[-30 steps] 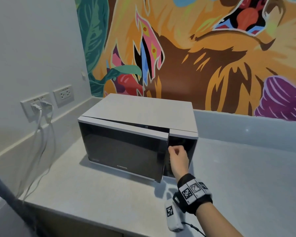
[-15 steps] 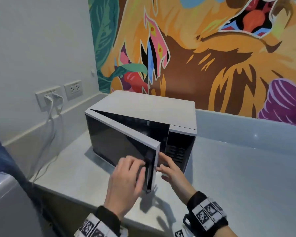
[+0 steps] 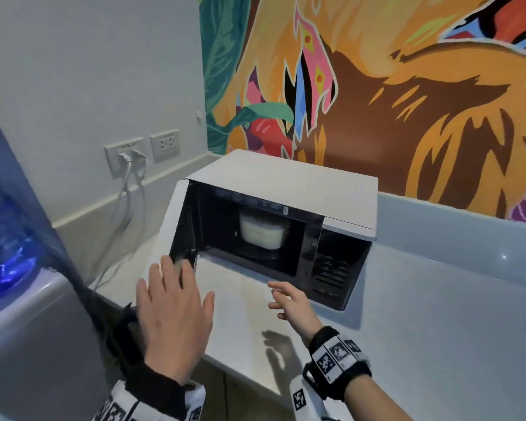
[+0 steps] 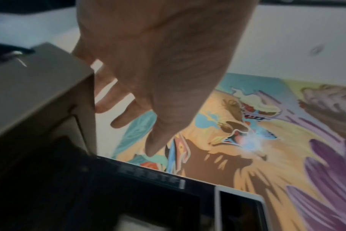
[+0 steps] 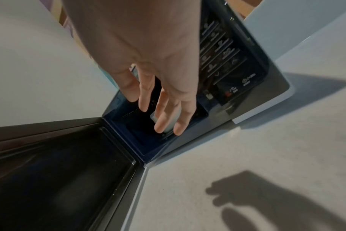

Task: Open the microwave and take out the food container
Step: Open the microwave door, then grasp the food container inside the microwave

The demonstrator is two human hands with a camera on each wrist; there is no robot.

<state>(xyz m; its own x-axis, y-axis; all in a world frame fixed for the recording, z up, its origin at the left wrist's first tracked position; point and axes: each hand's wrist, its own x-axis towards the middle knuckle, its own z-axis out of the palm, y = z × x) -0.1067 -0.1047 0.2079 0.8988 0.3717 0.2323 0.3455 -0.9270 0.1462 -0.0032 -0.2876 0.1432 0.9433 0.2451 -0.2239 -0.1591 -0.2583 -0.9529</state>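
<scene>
The white microwave (image 3: 286,180) stands on the counter with its door (image 3: 184,226) swung wide to the left. Inside the dark cavity sits a white round food container (image 3: 263,230). My left hand (image 3: 173,302) is open with straight fingers, its fingertips at the door's lower free corner; in the left wrist view the left hand (image 4: 128,117) reaches past the door (image 4: 39,93). My right hand (image 3: 289,299) hovers open in front of the cavity, holding nothing. In the right wrist view the right hand (image 5: 158,109) points at the cavity, with the container (image 5: 169,125) peeking between the fingers.
The grey counter (image 3: 438,329) stretches to the right of the microwave. Wall sockets with plugs and hanging cables (image 3: 125,156) are behind the door on the left. A water dispenser with a blue bottle (image 3: 3,238) stands at the far left. The control panel (image 3: 331,268) is right of the cavity.
The door went from slightly ajar to wide open. My left hand came in, pulled the door edge and let go. My right hand left the door and dropped in front of the cavity.
</scene>
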